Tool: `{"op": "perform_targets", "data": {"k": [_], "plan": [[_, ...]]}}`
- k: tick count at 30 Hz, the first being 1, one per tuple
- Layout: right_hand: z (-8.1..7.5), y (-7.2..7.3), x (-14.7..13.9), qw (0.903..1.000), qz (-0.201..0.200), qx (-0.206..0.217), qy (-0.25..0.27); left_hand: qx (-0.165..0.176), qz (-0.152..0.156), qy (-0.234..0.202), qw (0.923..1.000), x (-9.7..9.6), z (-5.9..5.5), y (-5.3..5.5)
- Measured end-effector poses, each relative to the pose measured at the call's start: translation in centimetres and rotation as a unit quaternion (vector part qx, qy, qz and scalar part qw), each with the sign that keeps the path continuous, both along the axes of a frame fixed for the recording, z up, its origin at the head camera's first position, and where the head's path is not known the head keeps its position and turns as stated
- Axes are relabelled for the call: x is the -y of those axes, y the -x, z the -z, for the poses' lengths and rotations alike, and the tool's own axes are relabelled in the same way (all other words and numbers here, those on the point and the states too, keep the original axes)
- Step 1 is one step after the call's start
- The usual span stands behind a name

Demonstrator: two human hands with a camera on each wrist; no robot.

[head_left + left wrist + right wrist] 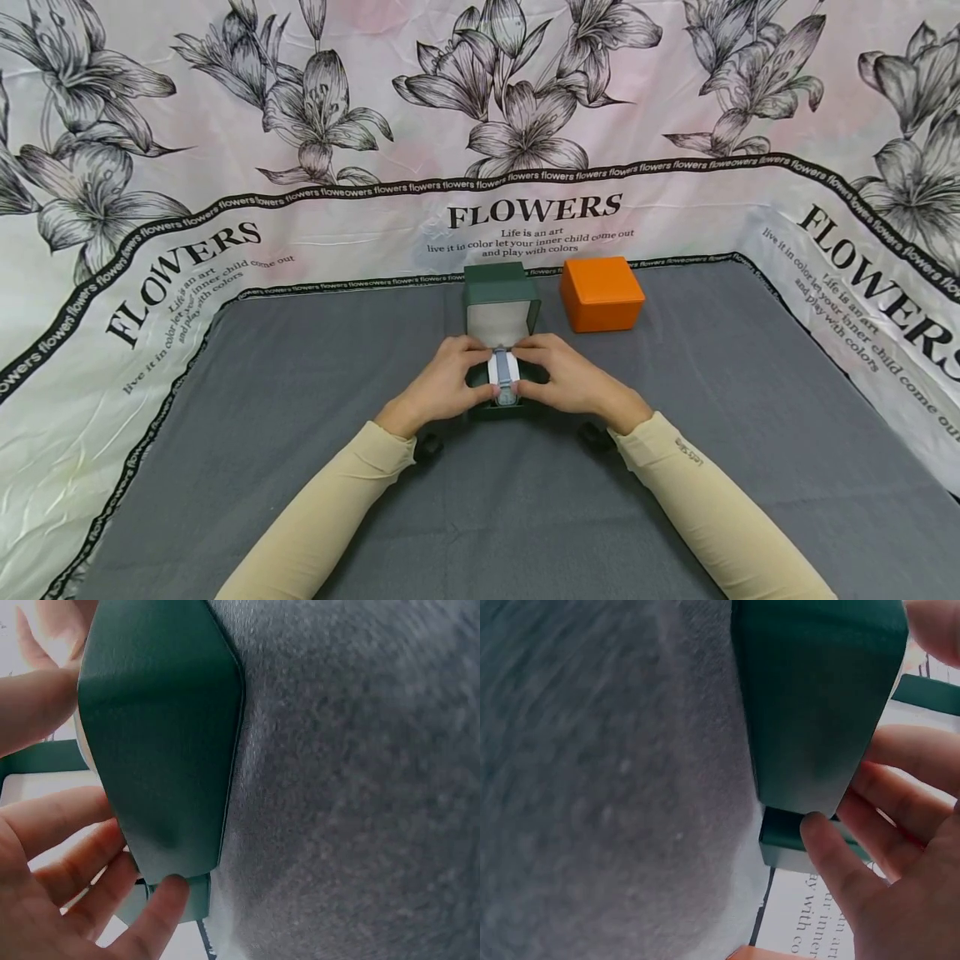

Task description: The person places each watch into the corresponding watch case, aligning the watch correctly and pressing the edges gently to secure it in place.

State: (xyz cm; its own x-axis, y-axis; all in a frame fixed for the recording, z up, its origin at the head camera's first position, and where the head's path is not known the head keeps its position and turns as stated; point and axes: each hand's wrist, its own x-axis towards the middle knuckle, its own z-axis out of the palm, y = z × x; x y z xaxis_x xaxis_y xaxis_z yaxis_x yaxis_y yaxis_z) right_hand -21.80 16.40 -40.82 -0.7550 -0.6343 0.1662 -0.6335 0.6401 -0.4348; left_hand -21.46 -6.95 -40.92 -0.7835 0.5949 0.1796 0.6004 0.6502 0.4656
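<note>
A wristwatch [507, 395] with a light blue-grey strap is wrapped round a white cushion [492, 368] in the open green watch box [502, 282]. My left hand [444, 379] holds the left side of the watch and cushion between thumb and fingers. On the opposite side, my right hand [570, 377] holds them in the same way. The box's green outer wall [161, 742] fills much of the left wrist view, with the left little finger touching its far end. In the right wrist view, the right little finger touches the wall [817, 705] likewise. Both wrist views hide the watch.
An orange box [602, 293], closed, stands right of the green lid. Grey cloth [300, 400] covers the table. A flower-printed sheet [360, 233] rises behind and at both sides. Dark wrist-worn devices [429, 447] show under the wrists.
</note>
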Motion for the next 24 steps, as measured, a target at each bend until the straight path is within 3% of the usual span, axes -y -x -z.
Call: {"op": "perform_targets", "data": {"k": [7,13,19,24], "plan": [[-0.2,0.2,0.2,0.9998,-0.006,-0.016,-0.006,-0.001,-0.013,0.005,0.9999,-0.4,-0.1,-0.1],[-0.1,0.1,0.4,0.9998,0.006,0.010,-0.013,0.007,-0.020,0.002,0.9998,-0.3,0.0,-0.3],[-0.4,0.0,0.2,0.9987,0.023,0.044,-0.014,0.028,-0.031,-0.029,0.9987,0.0,0.2,-0.5],[-1.2,0.0,-0.3,0.9978,0.038,0.054,0.010,0.059,-0.058,-0.058,0.9949,0.4,-0.1,-1.0]]}}
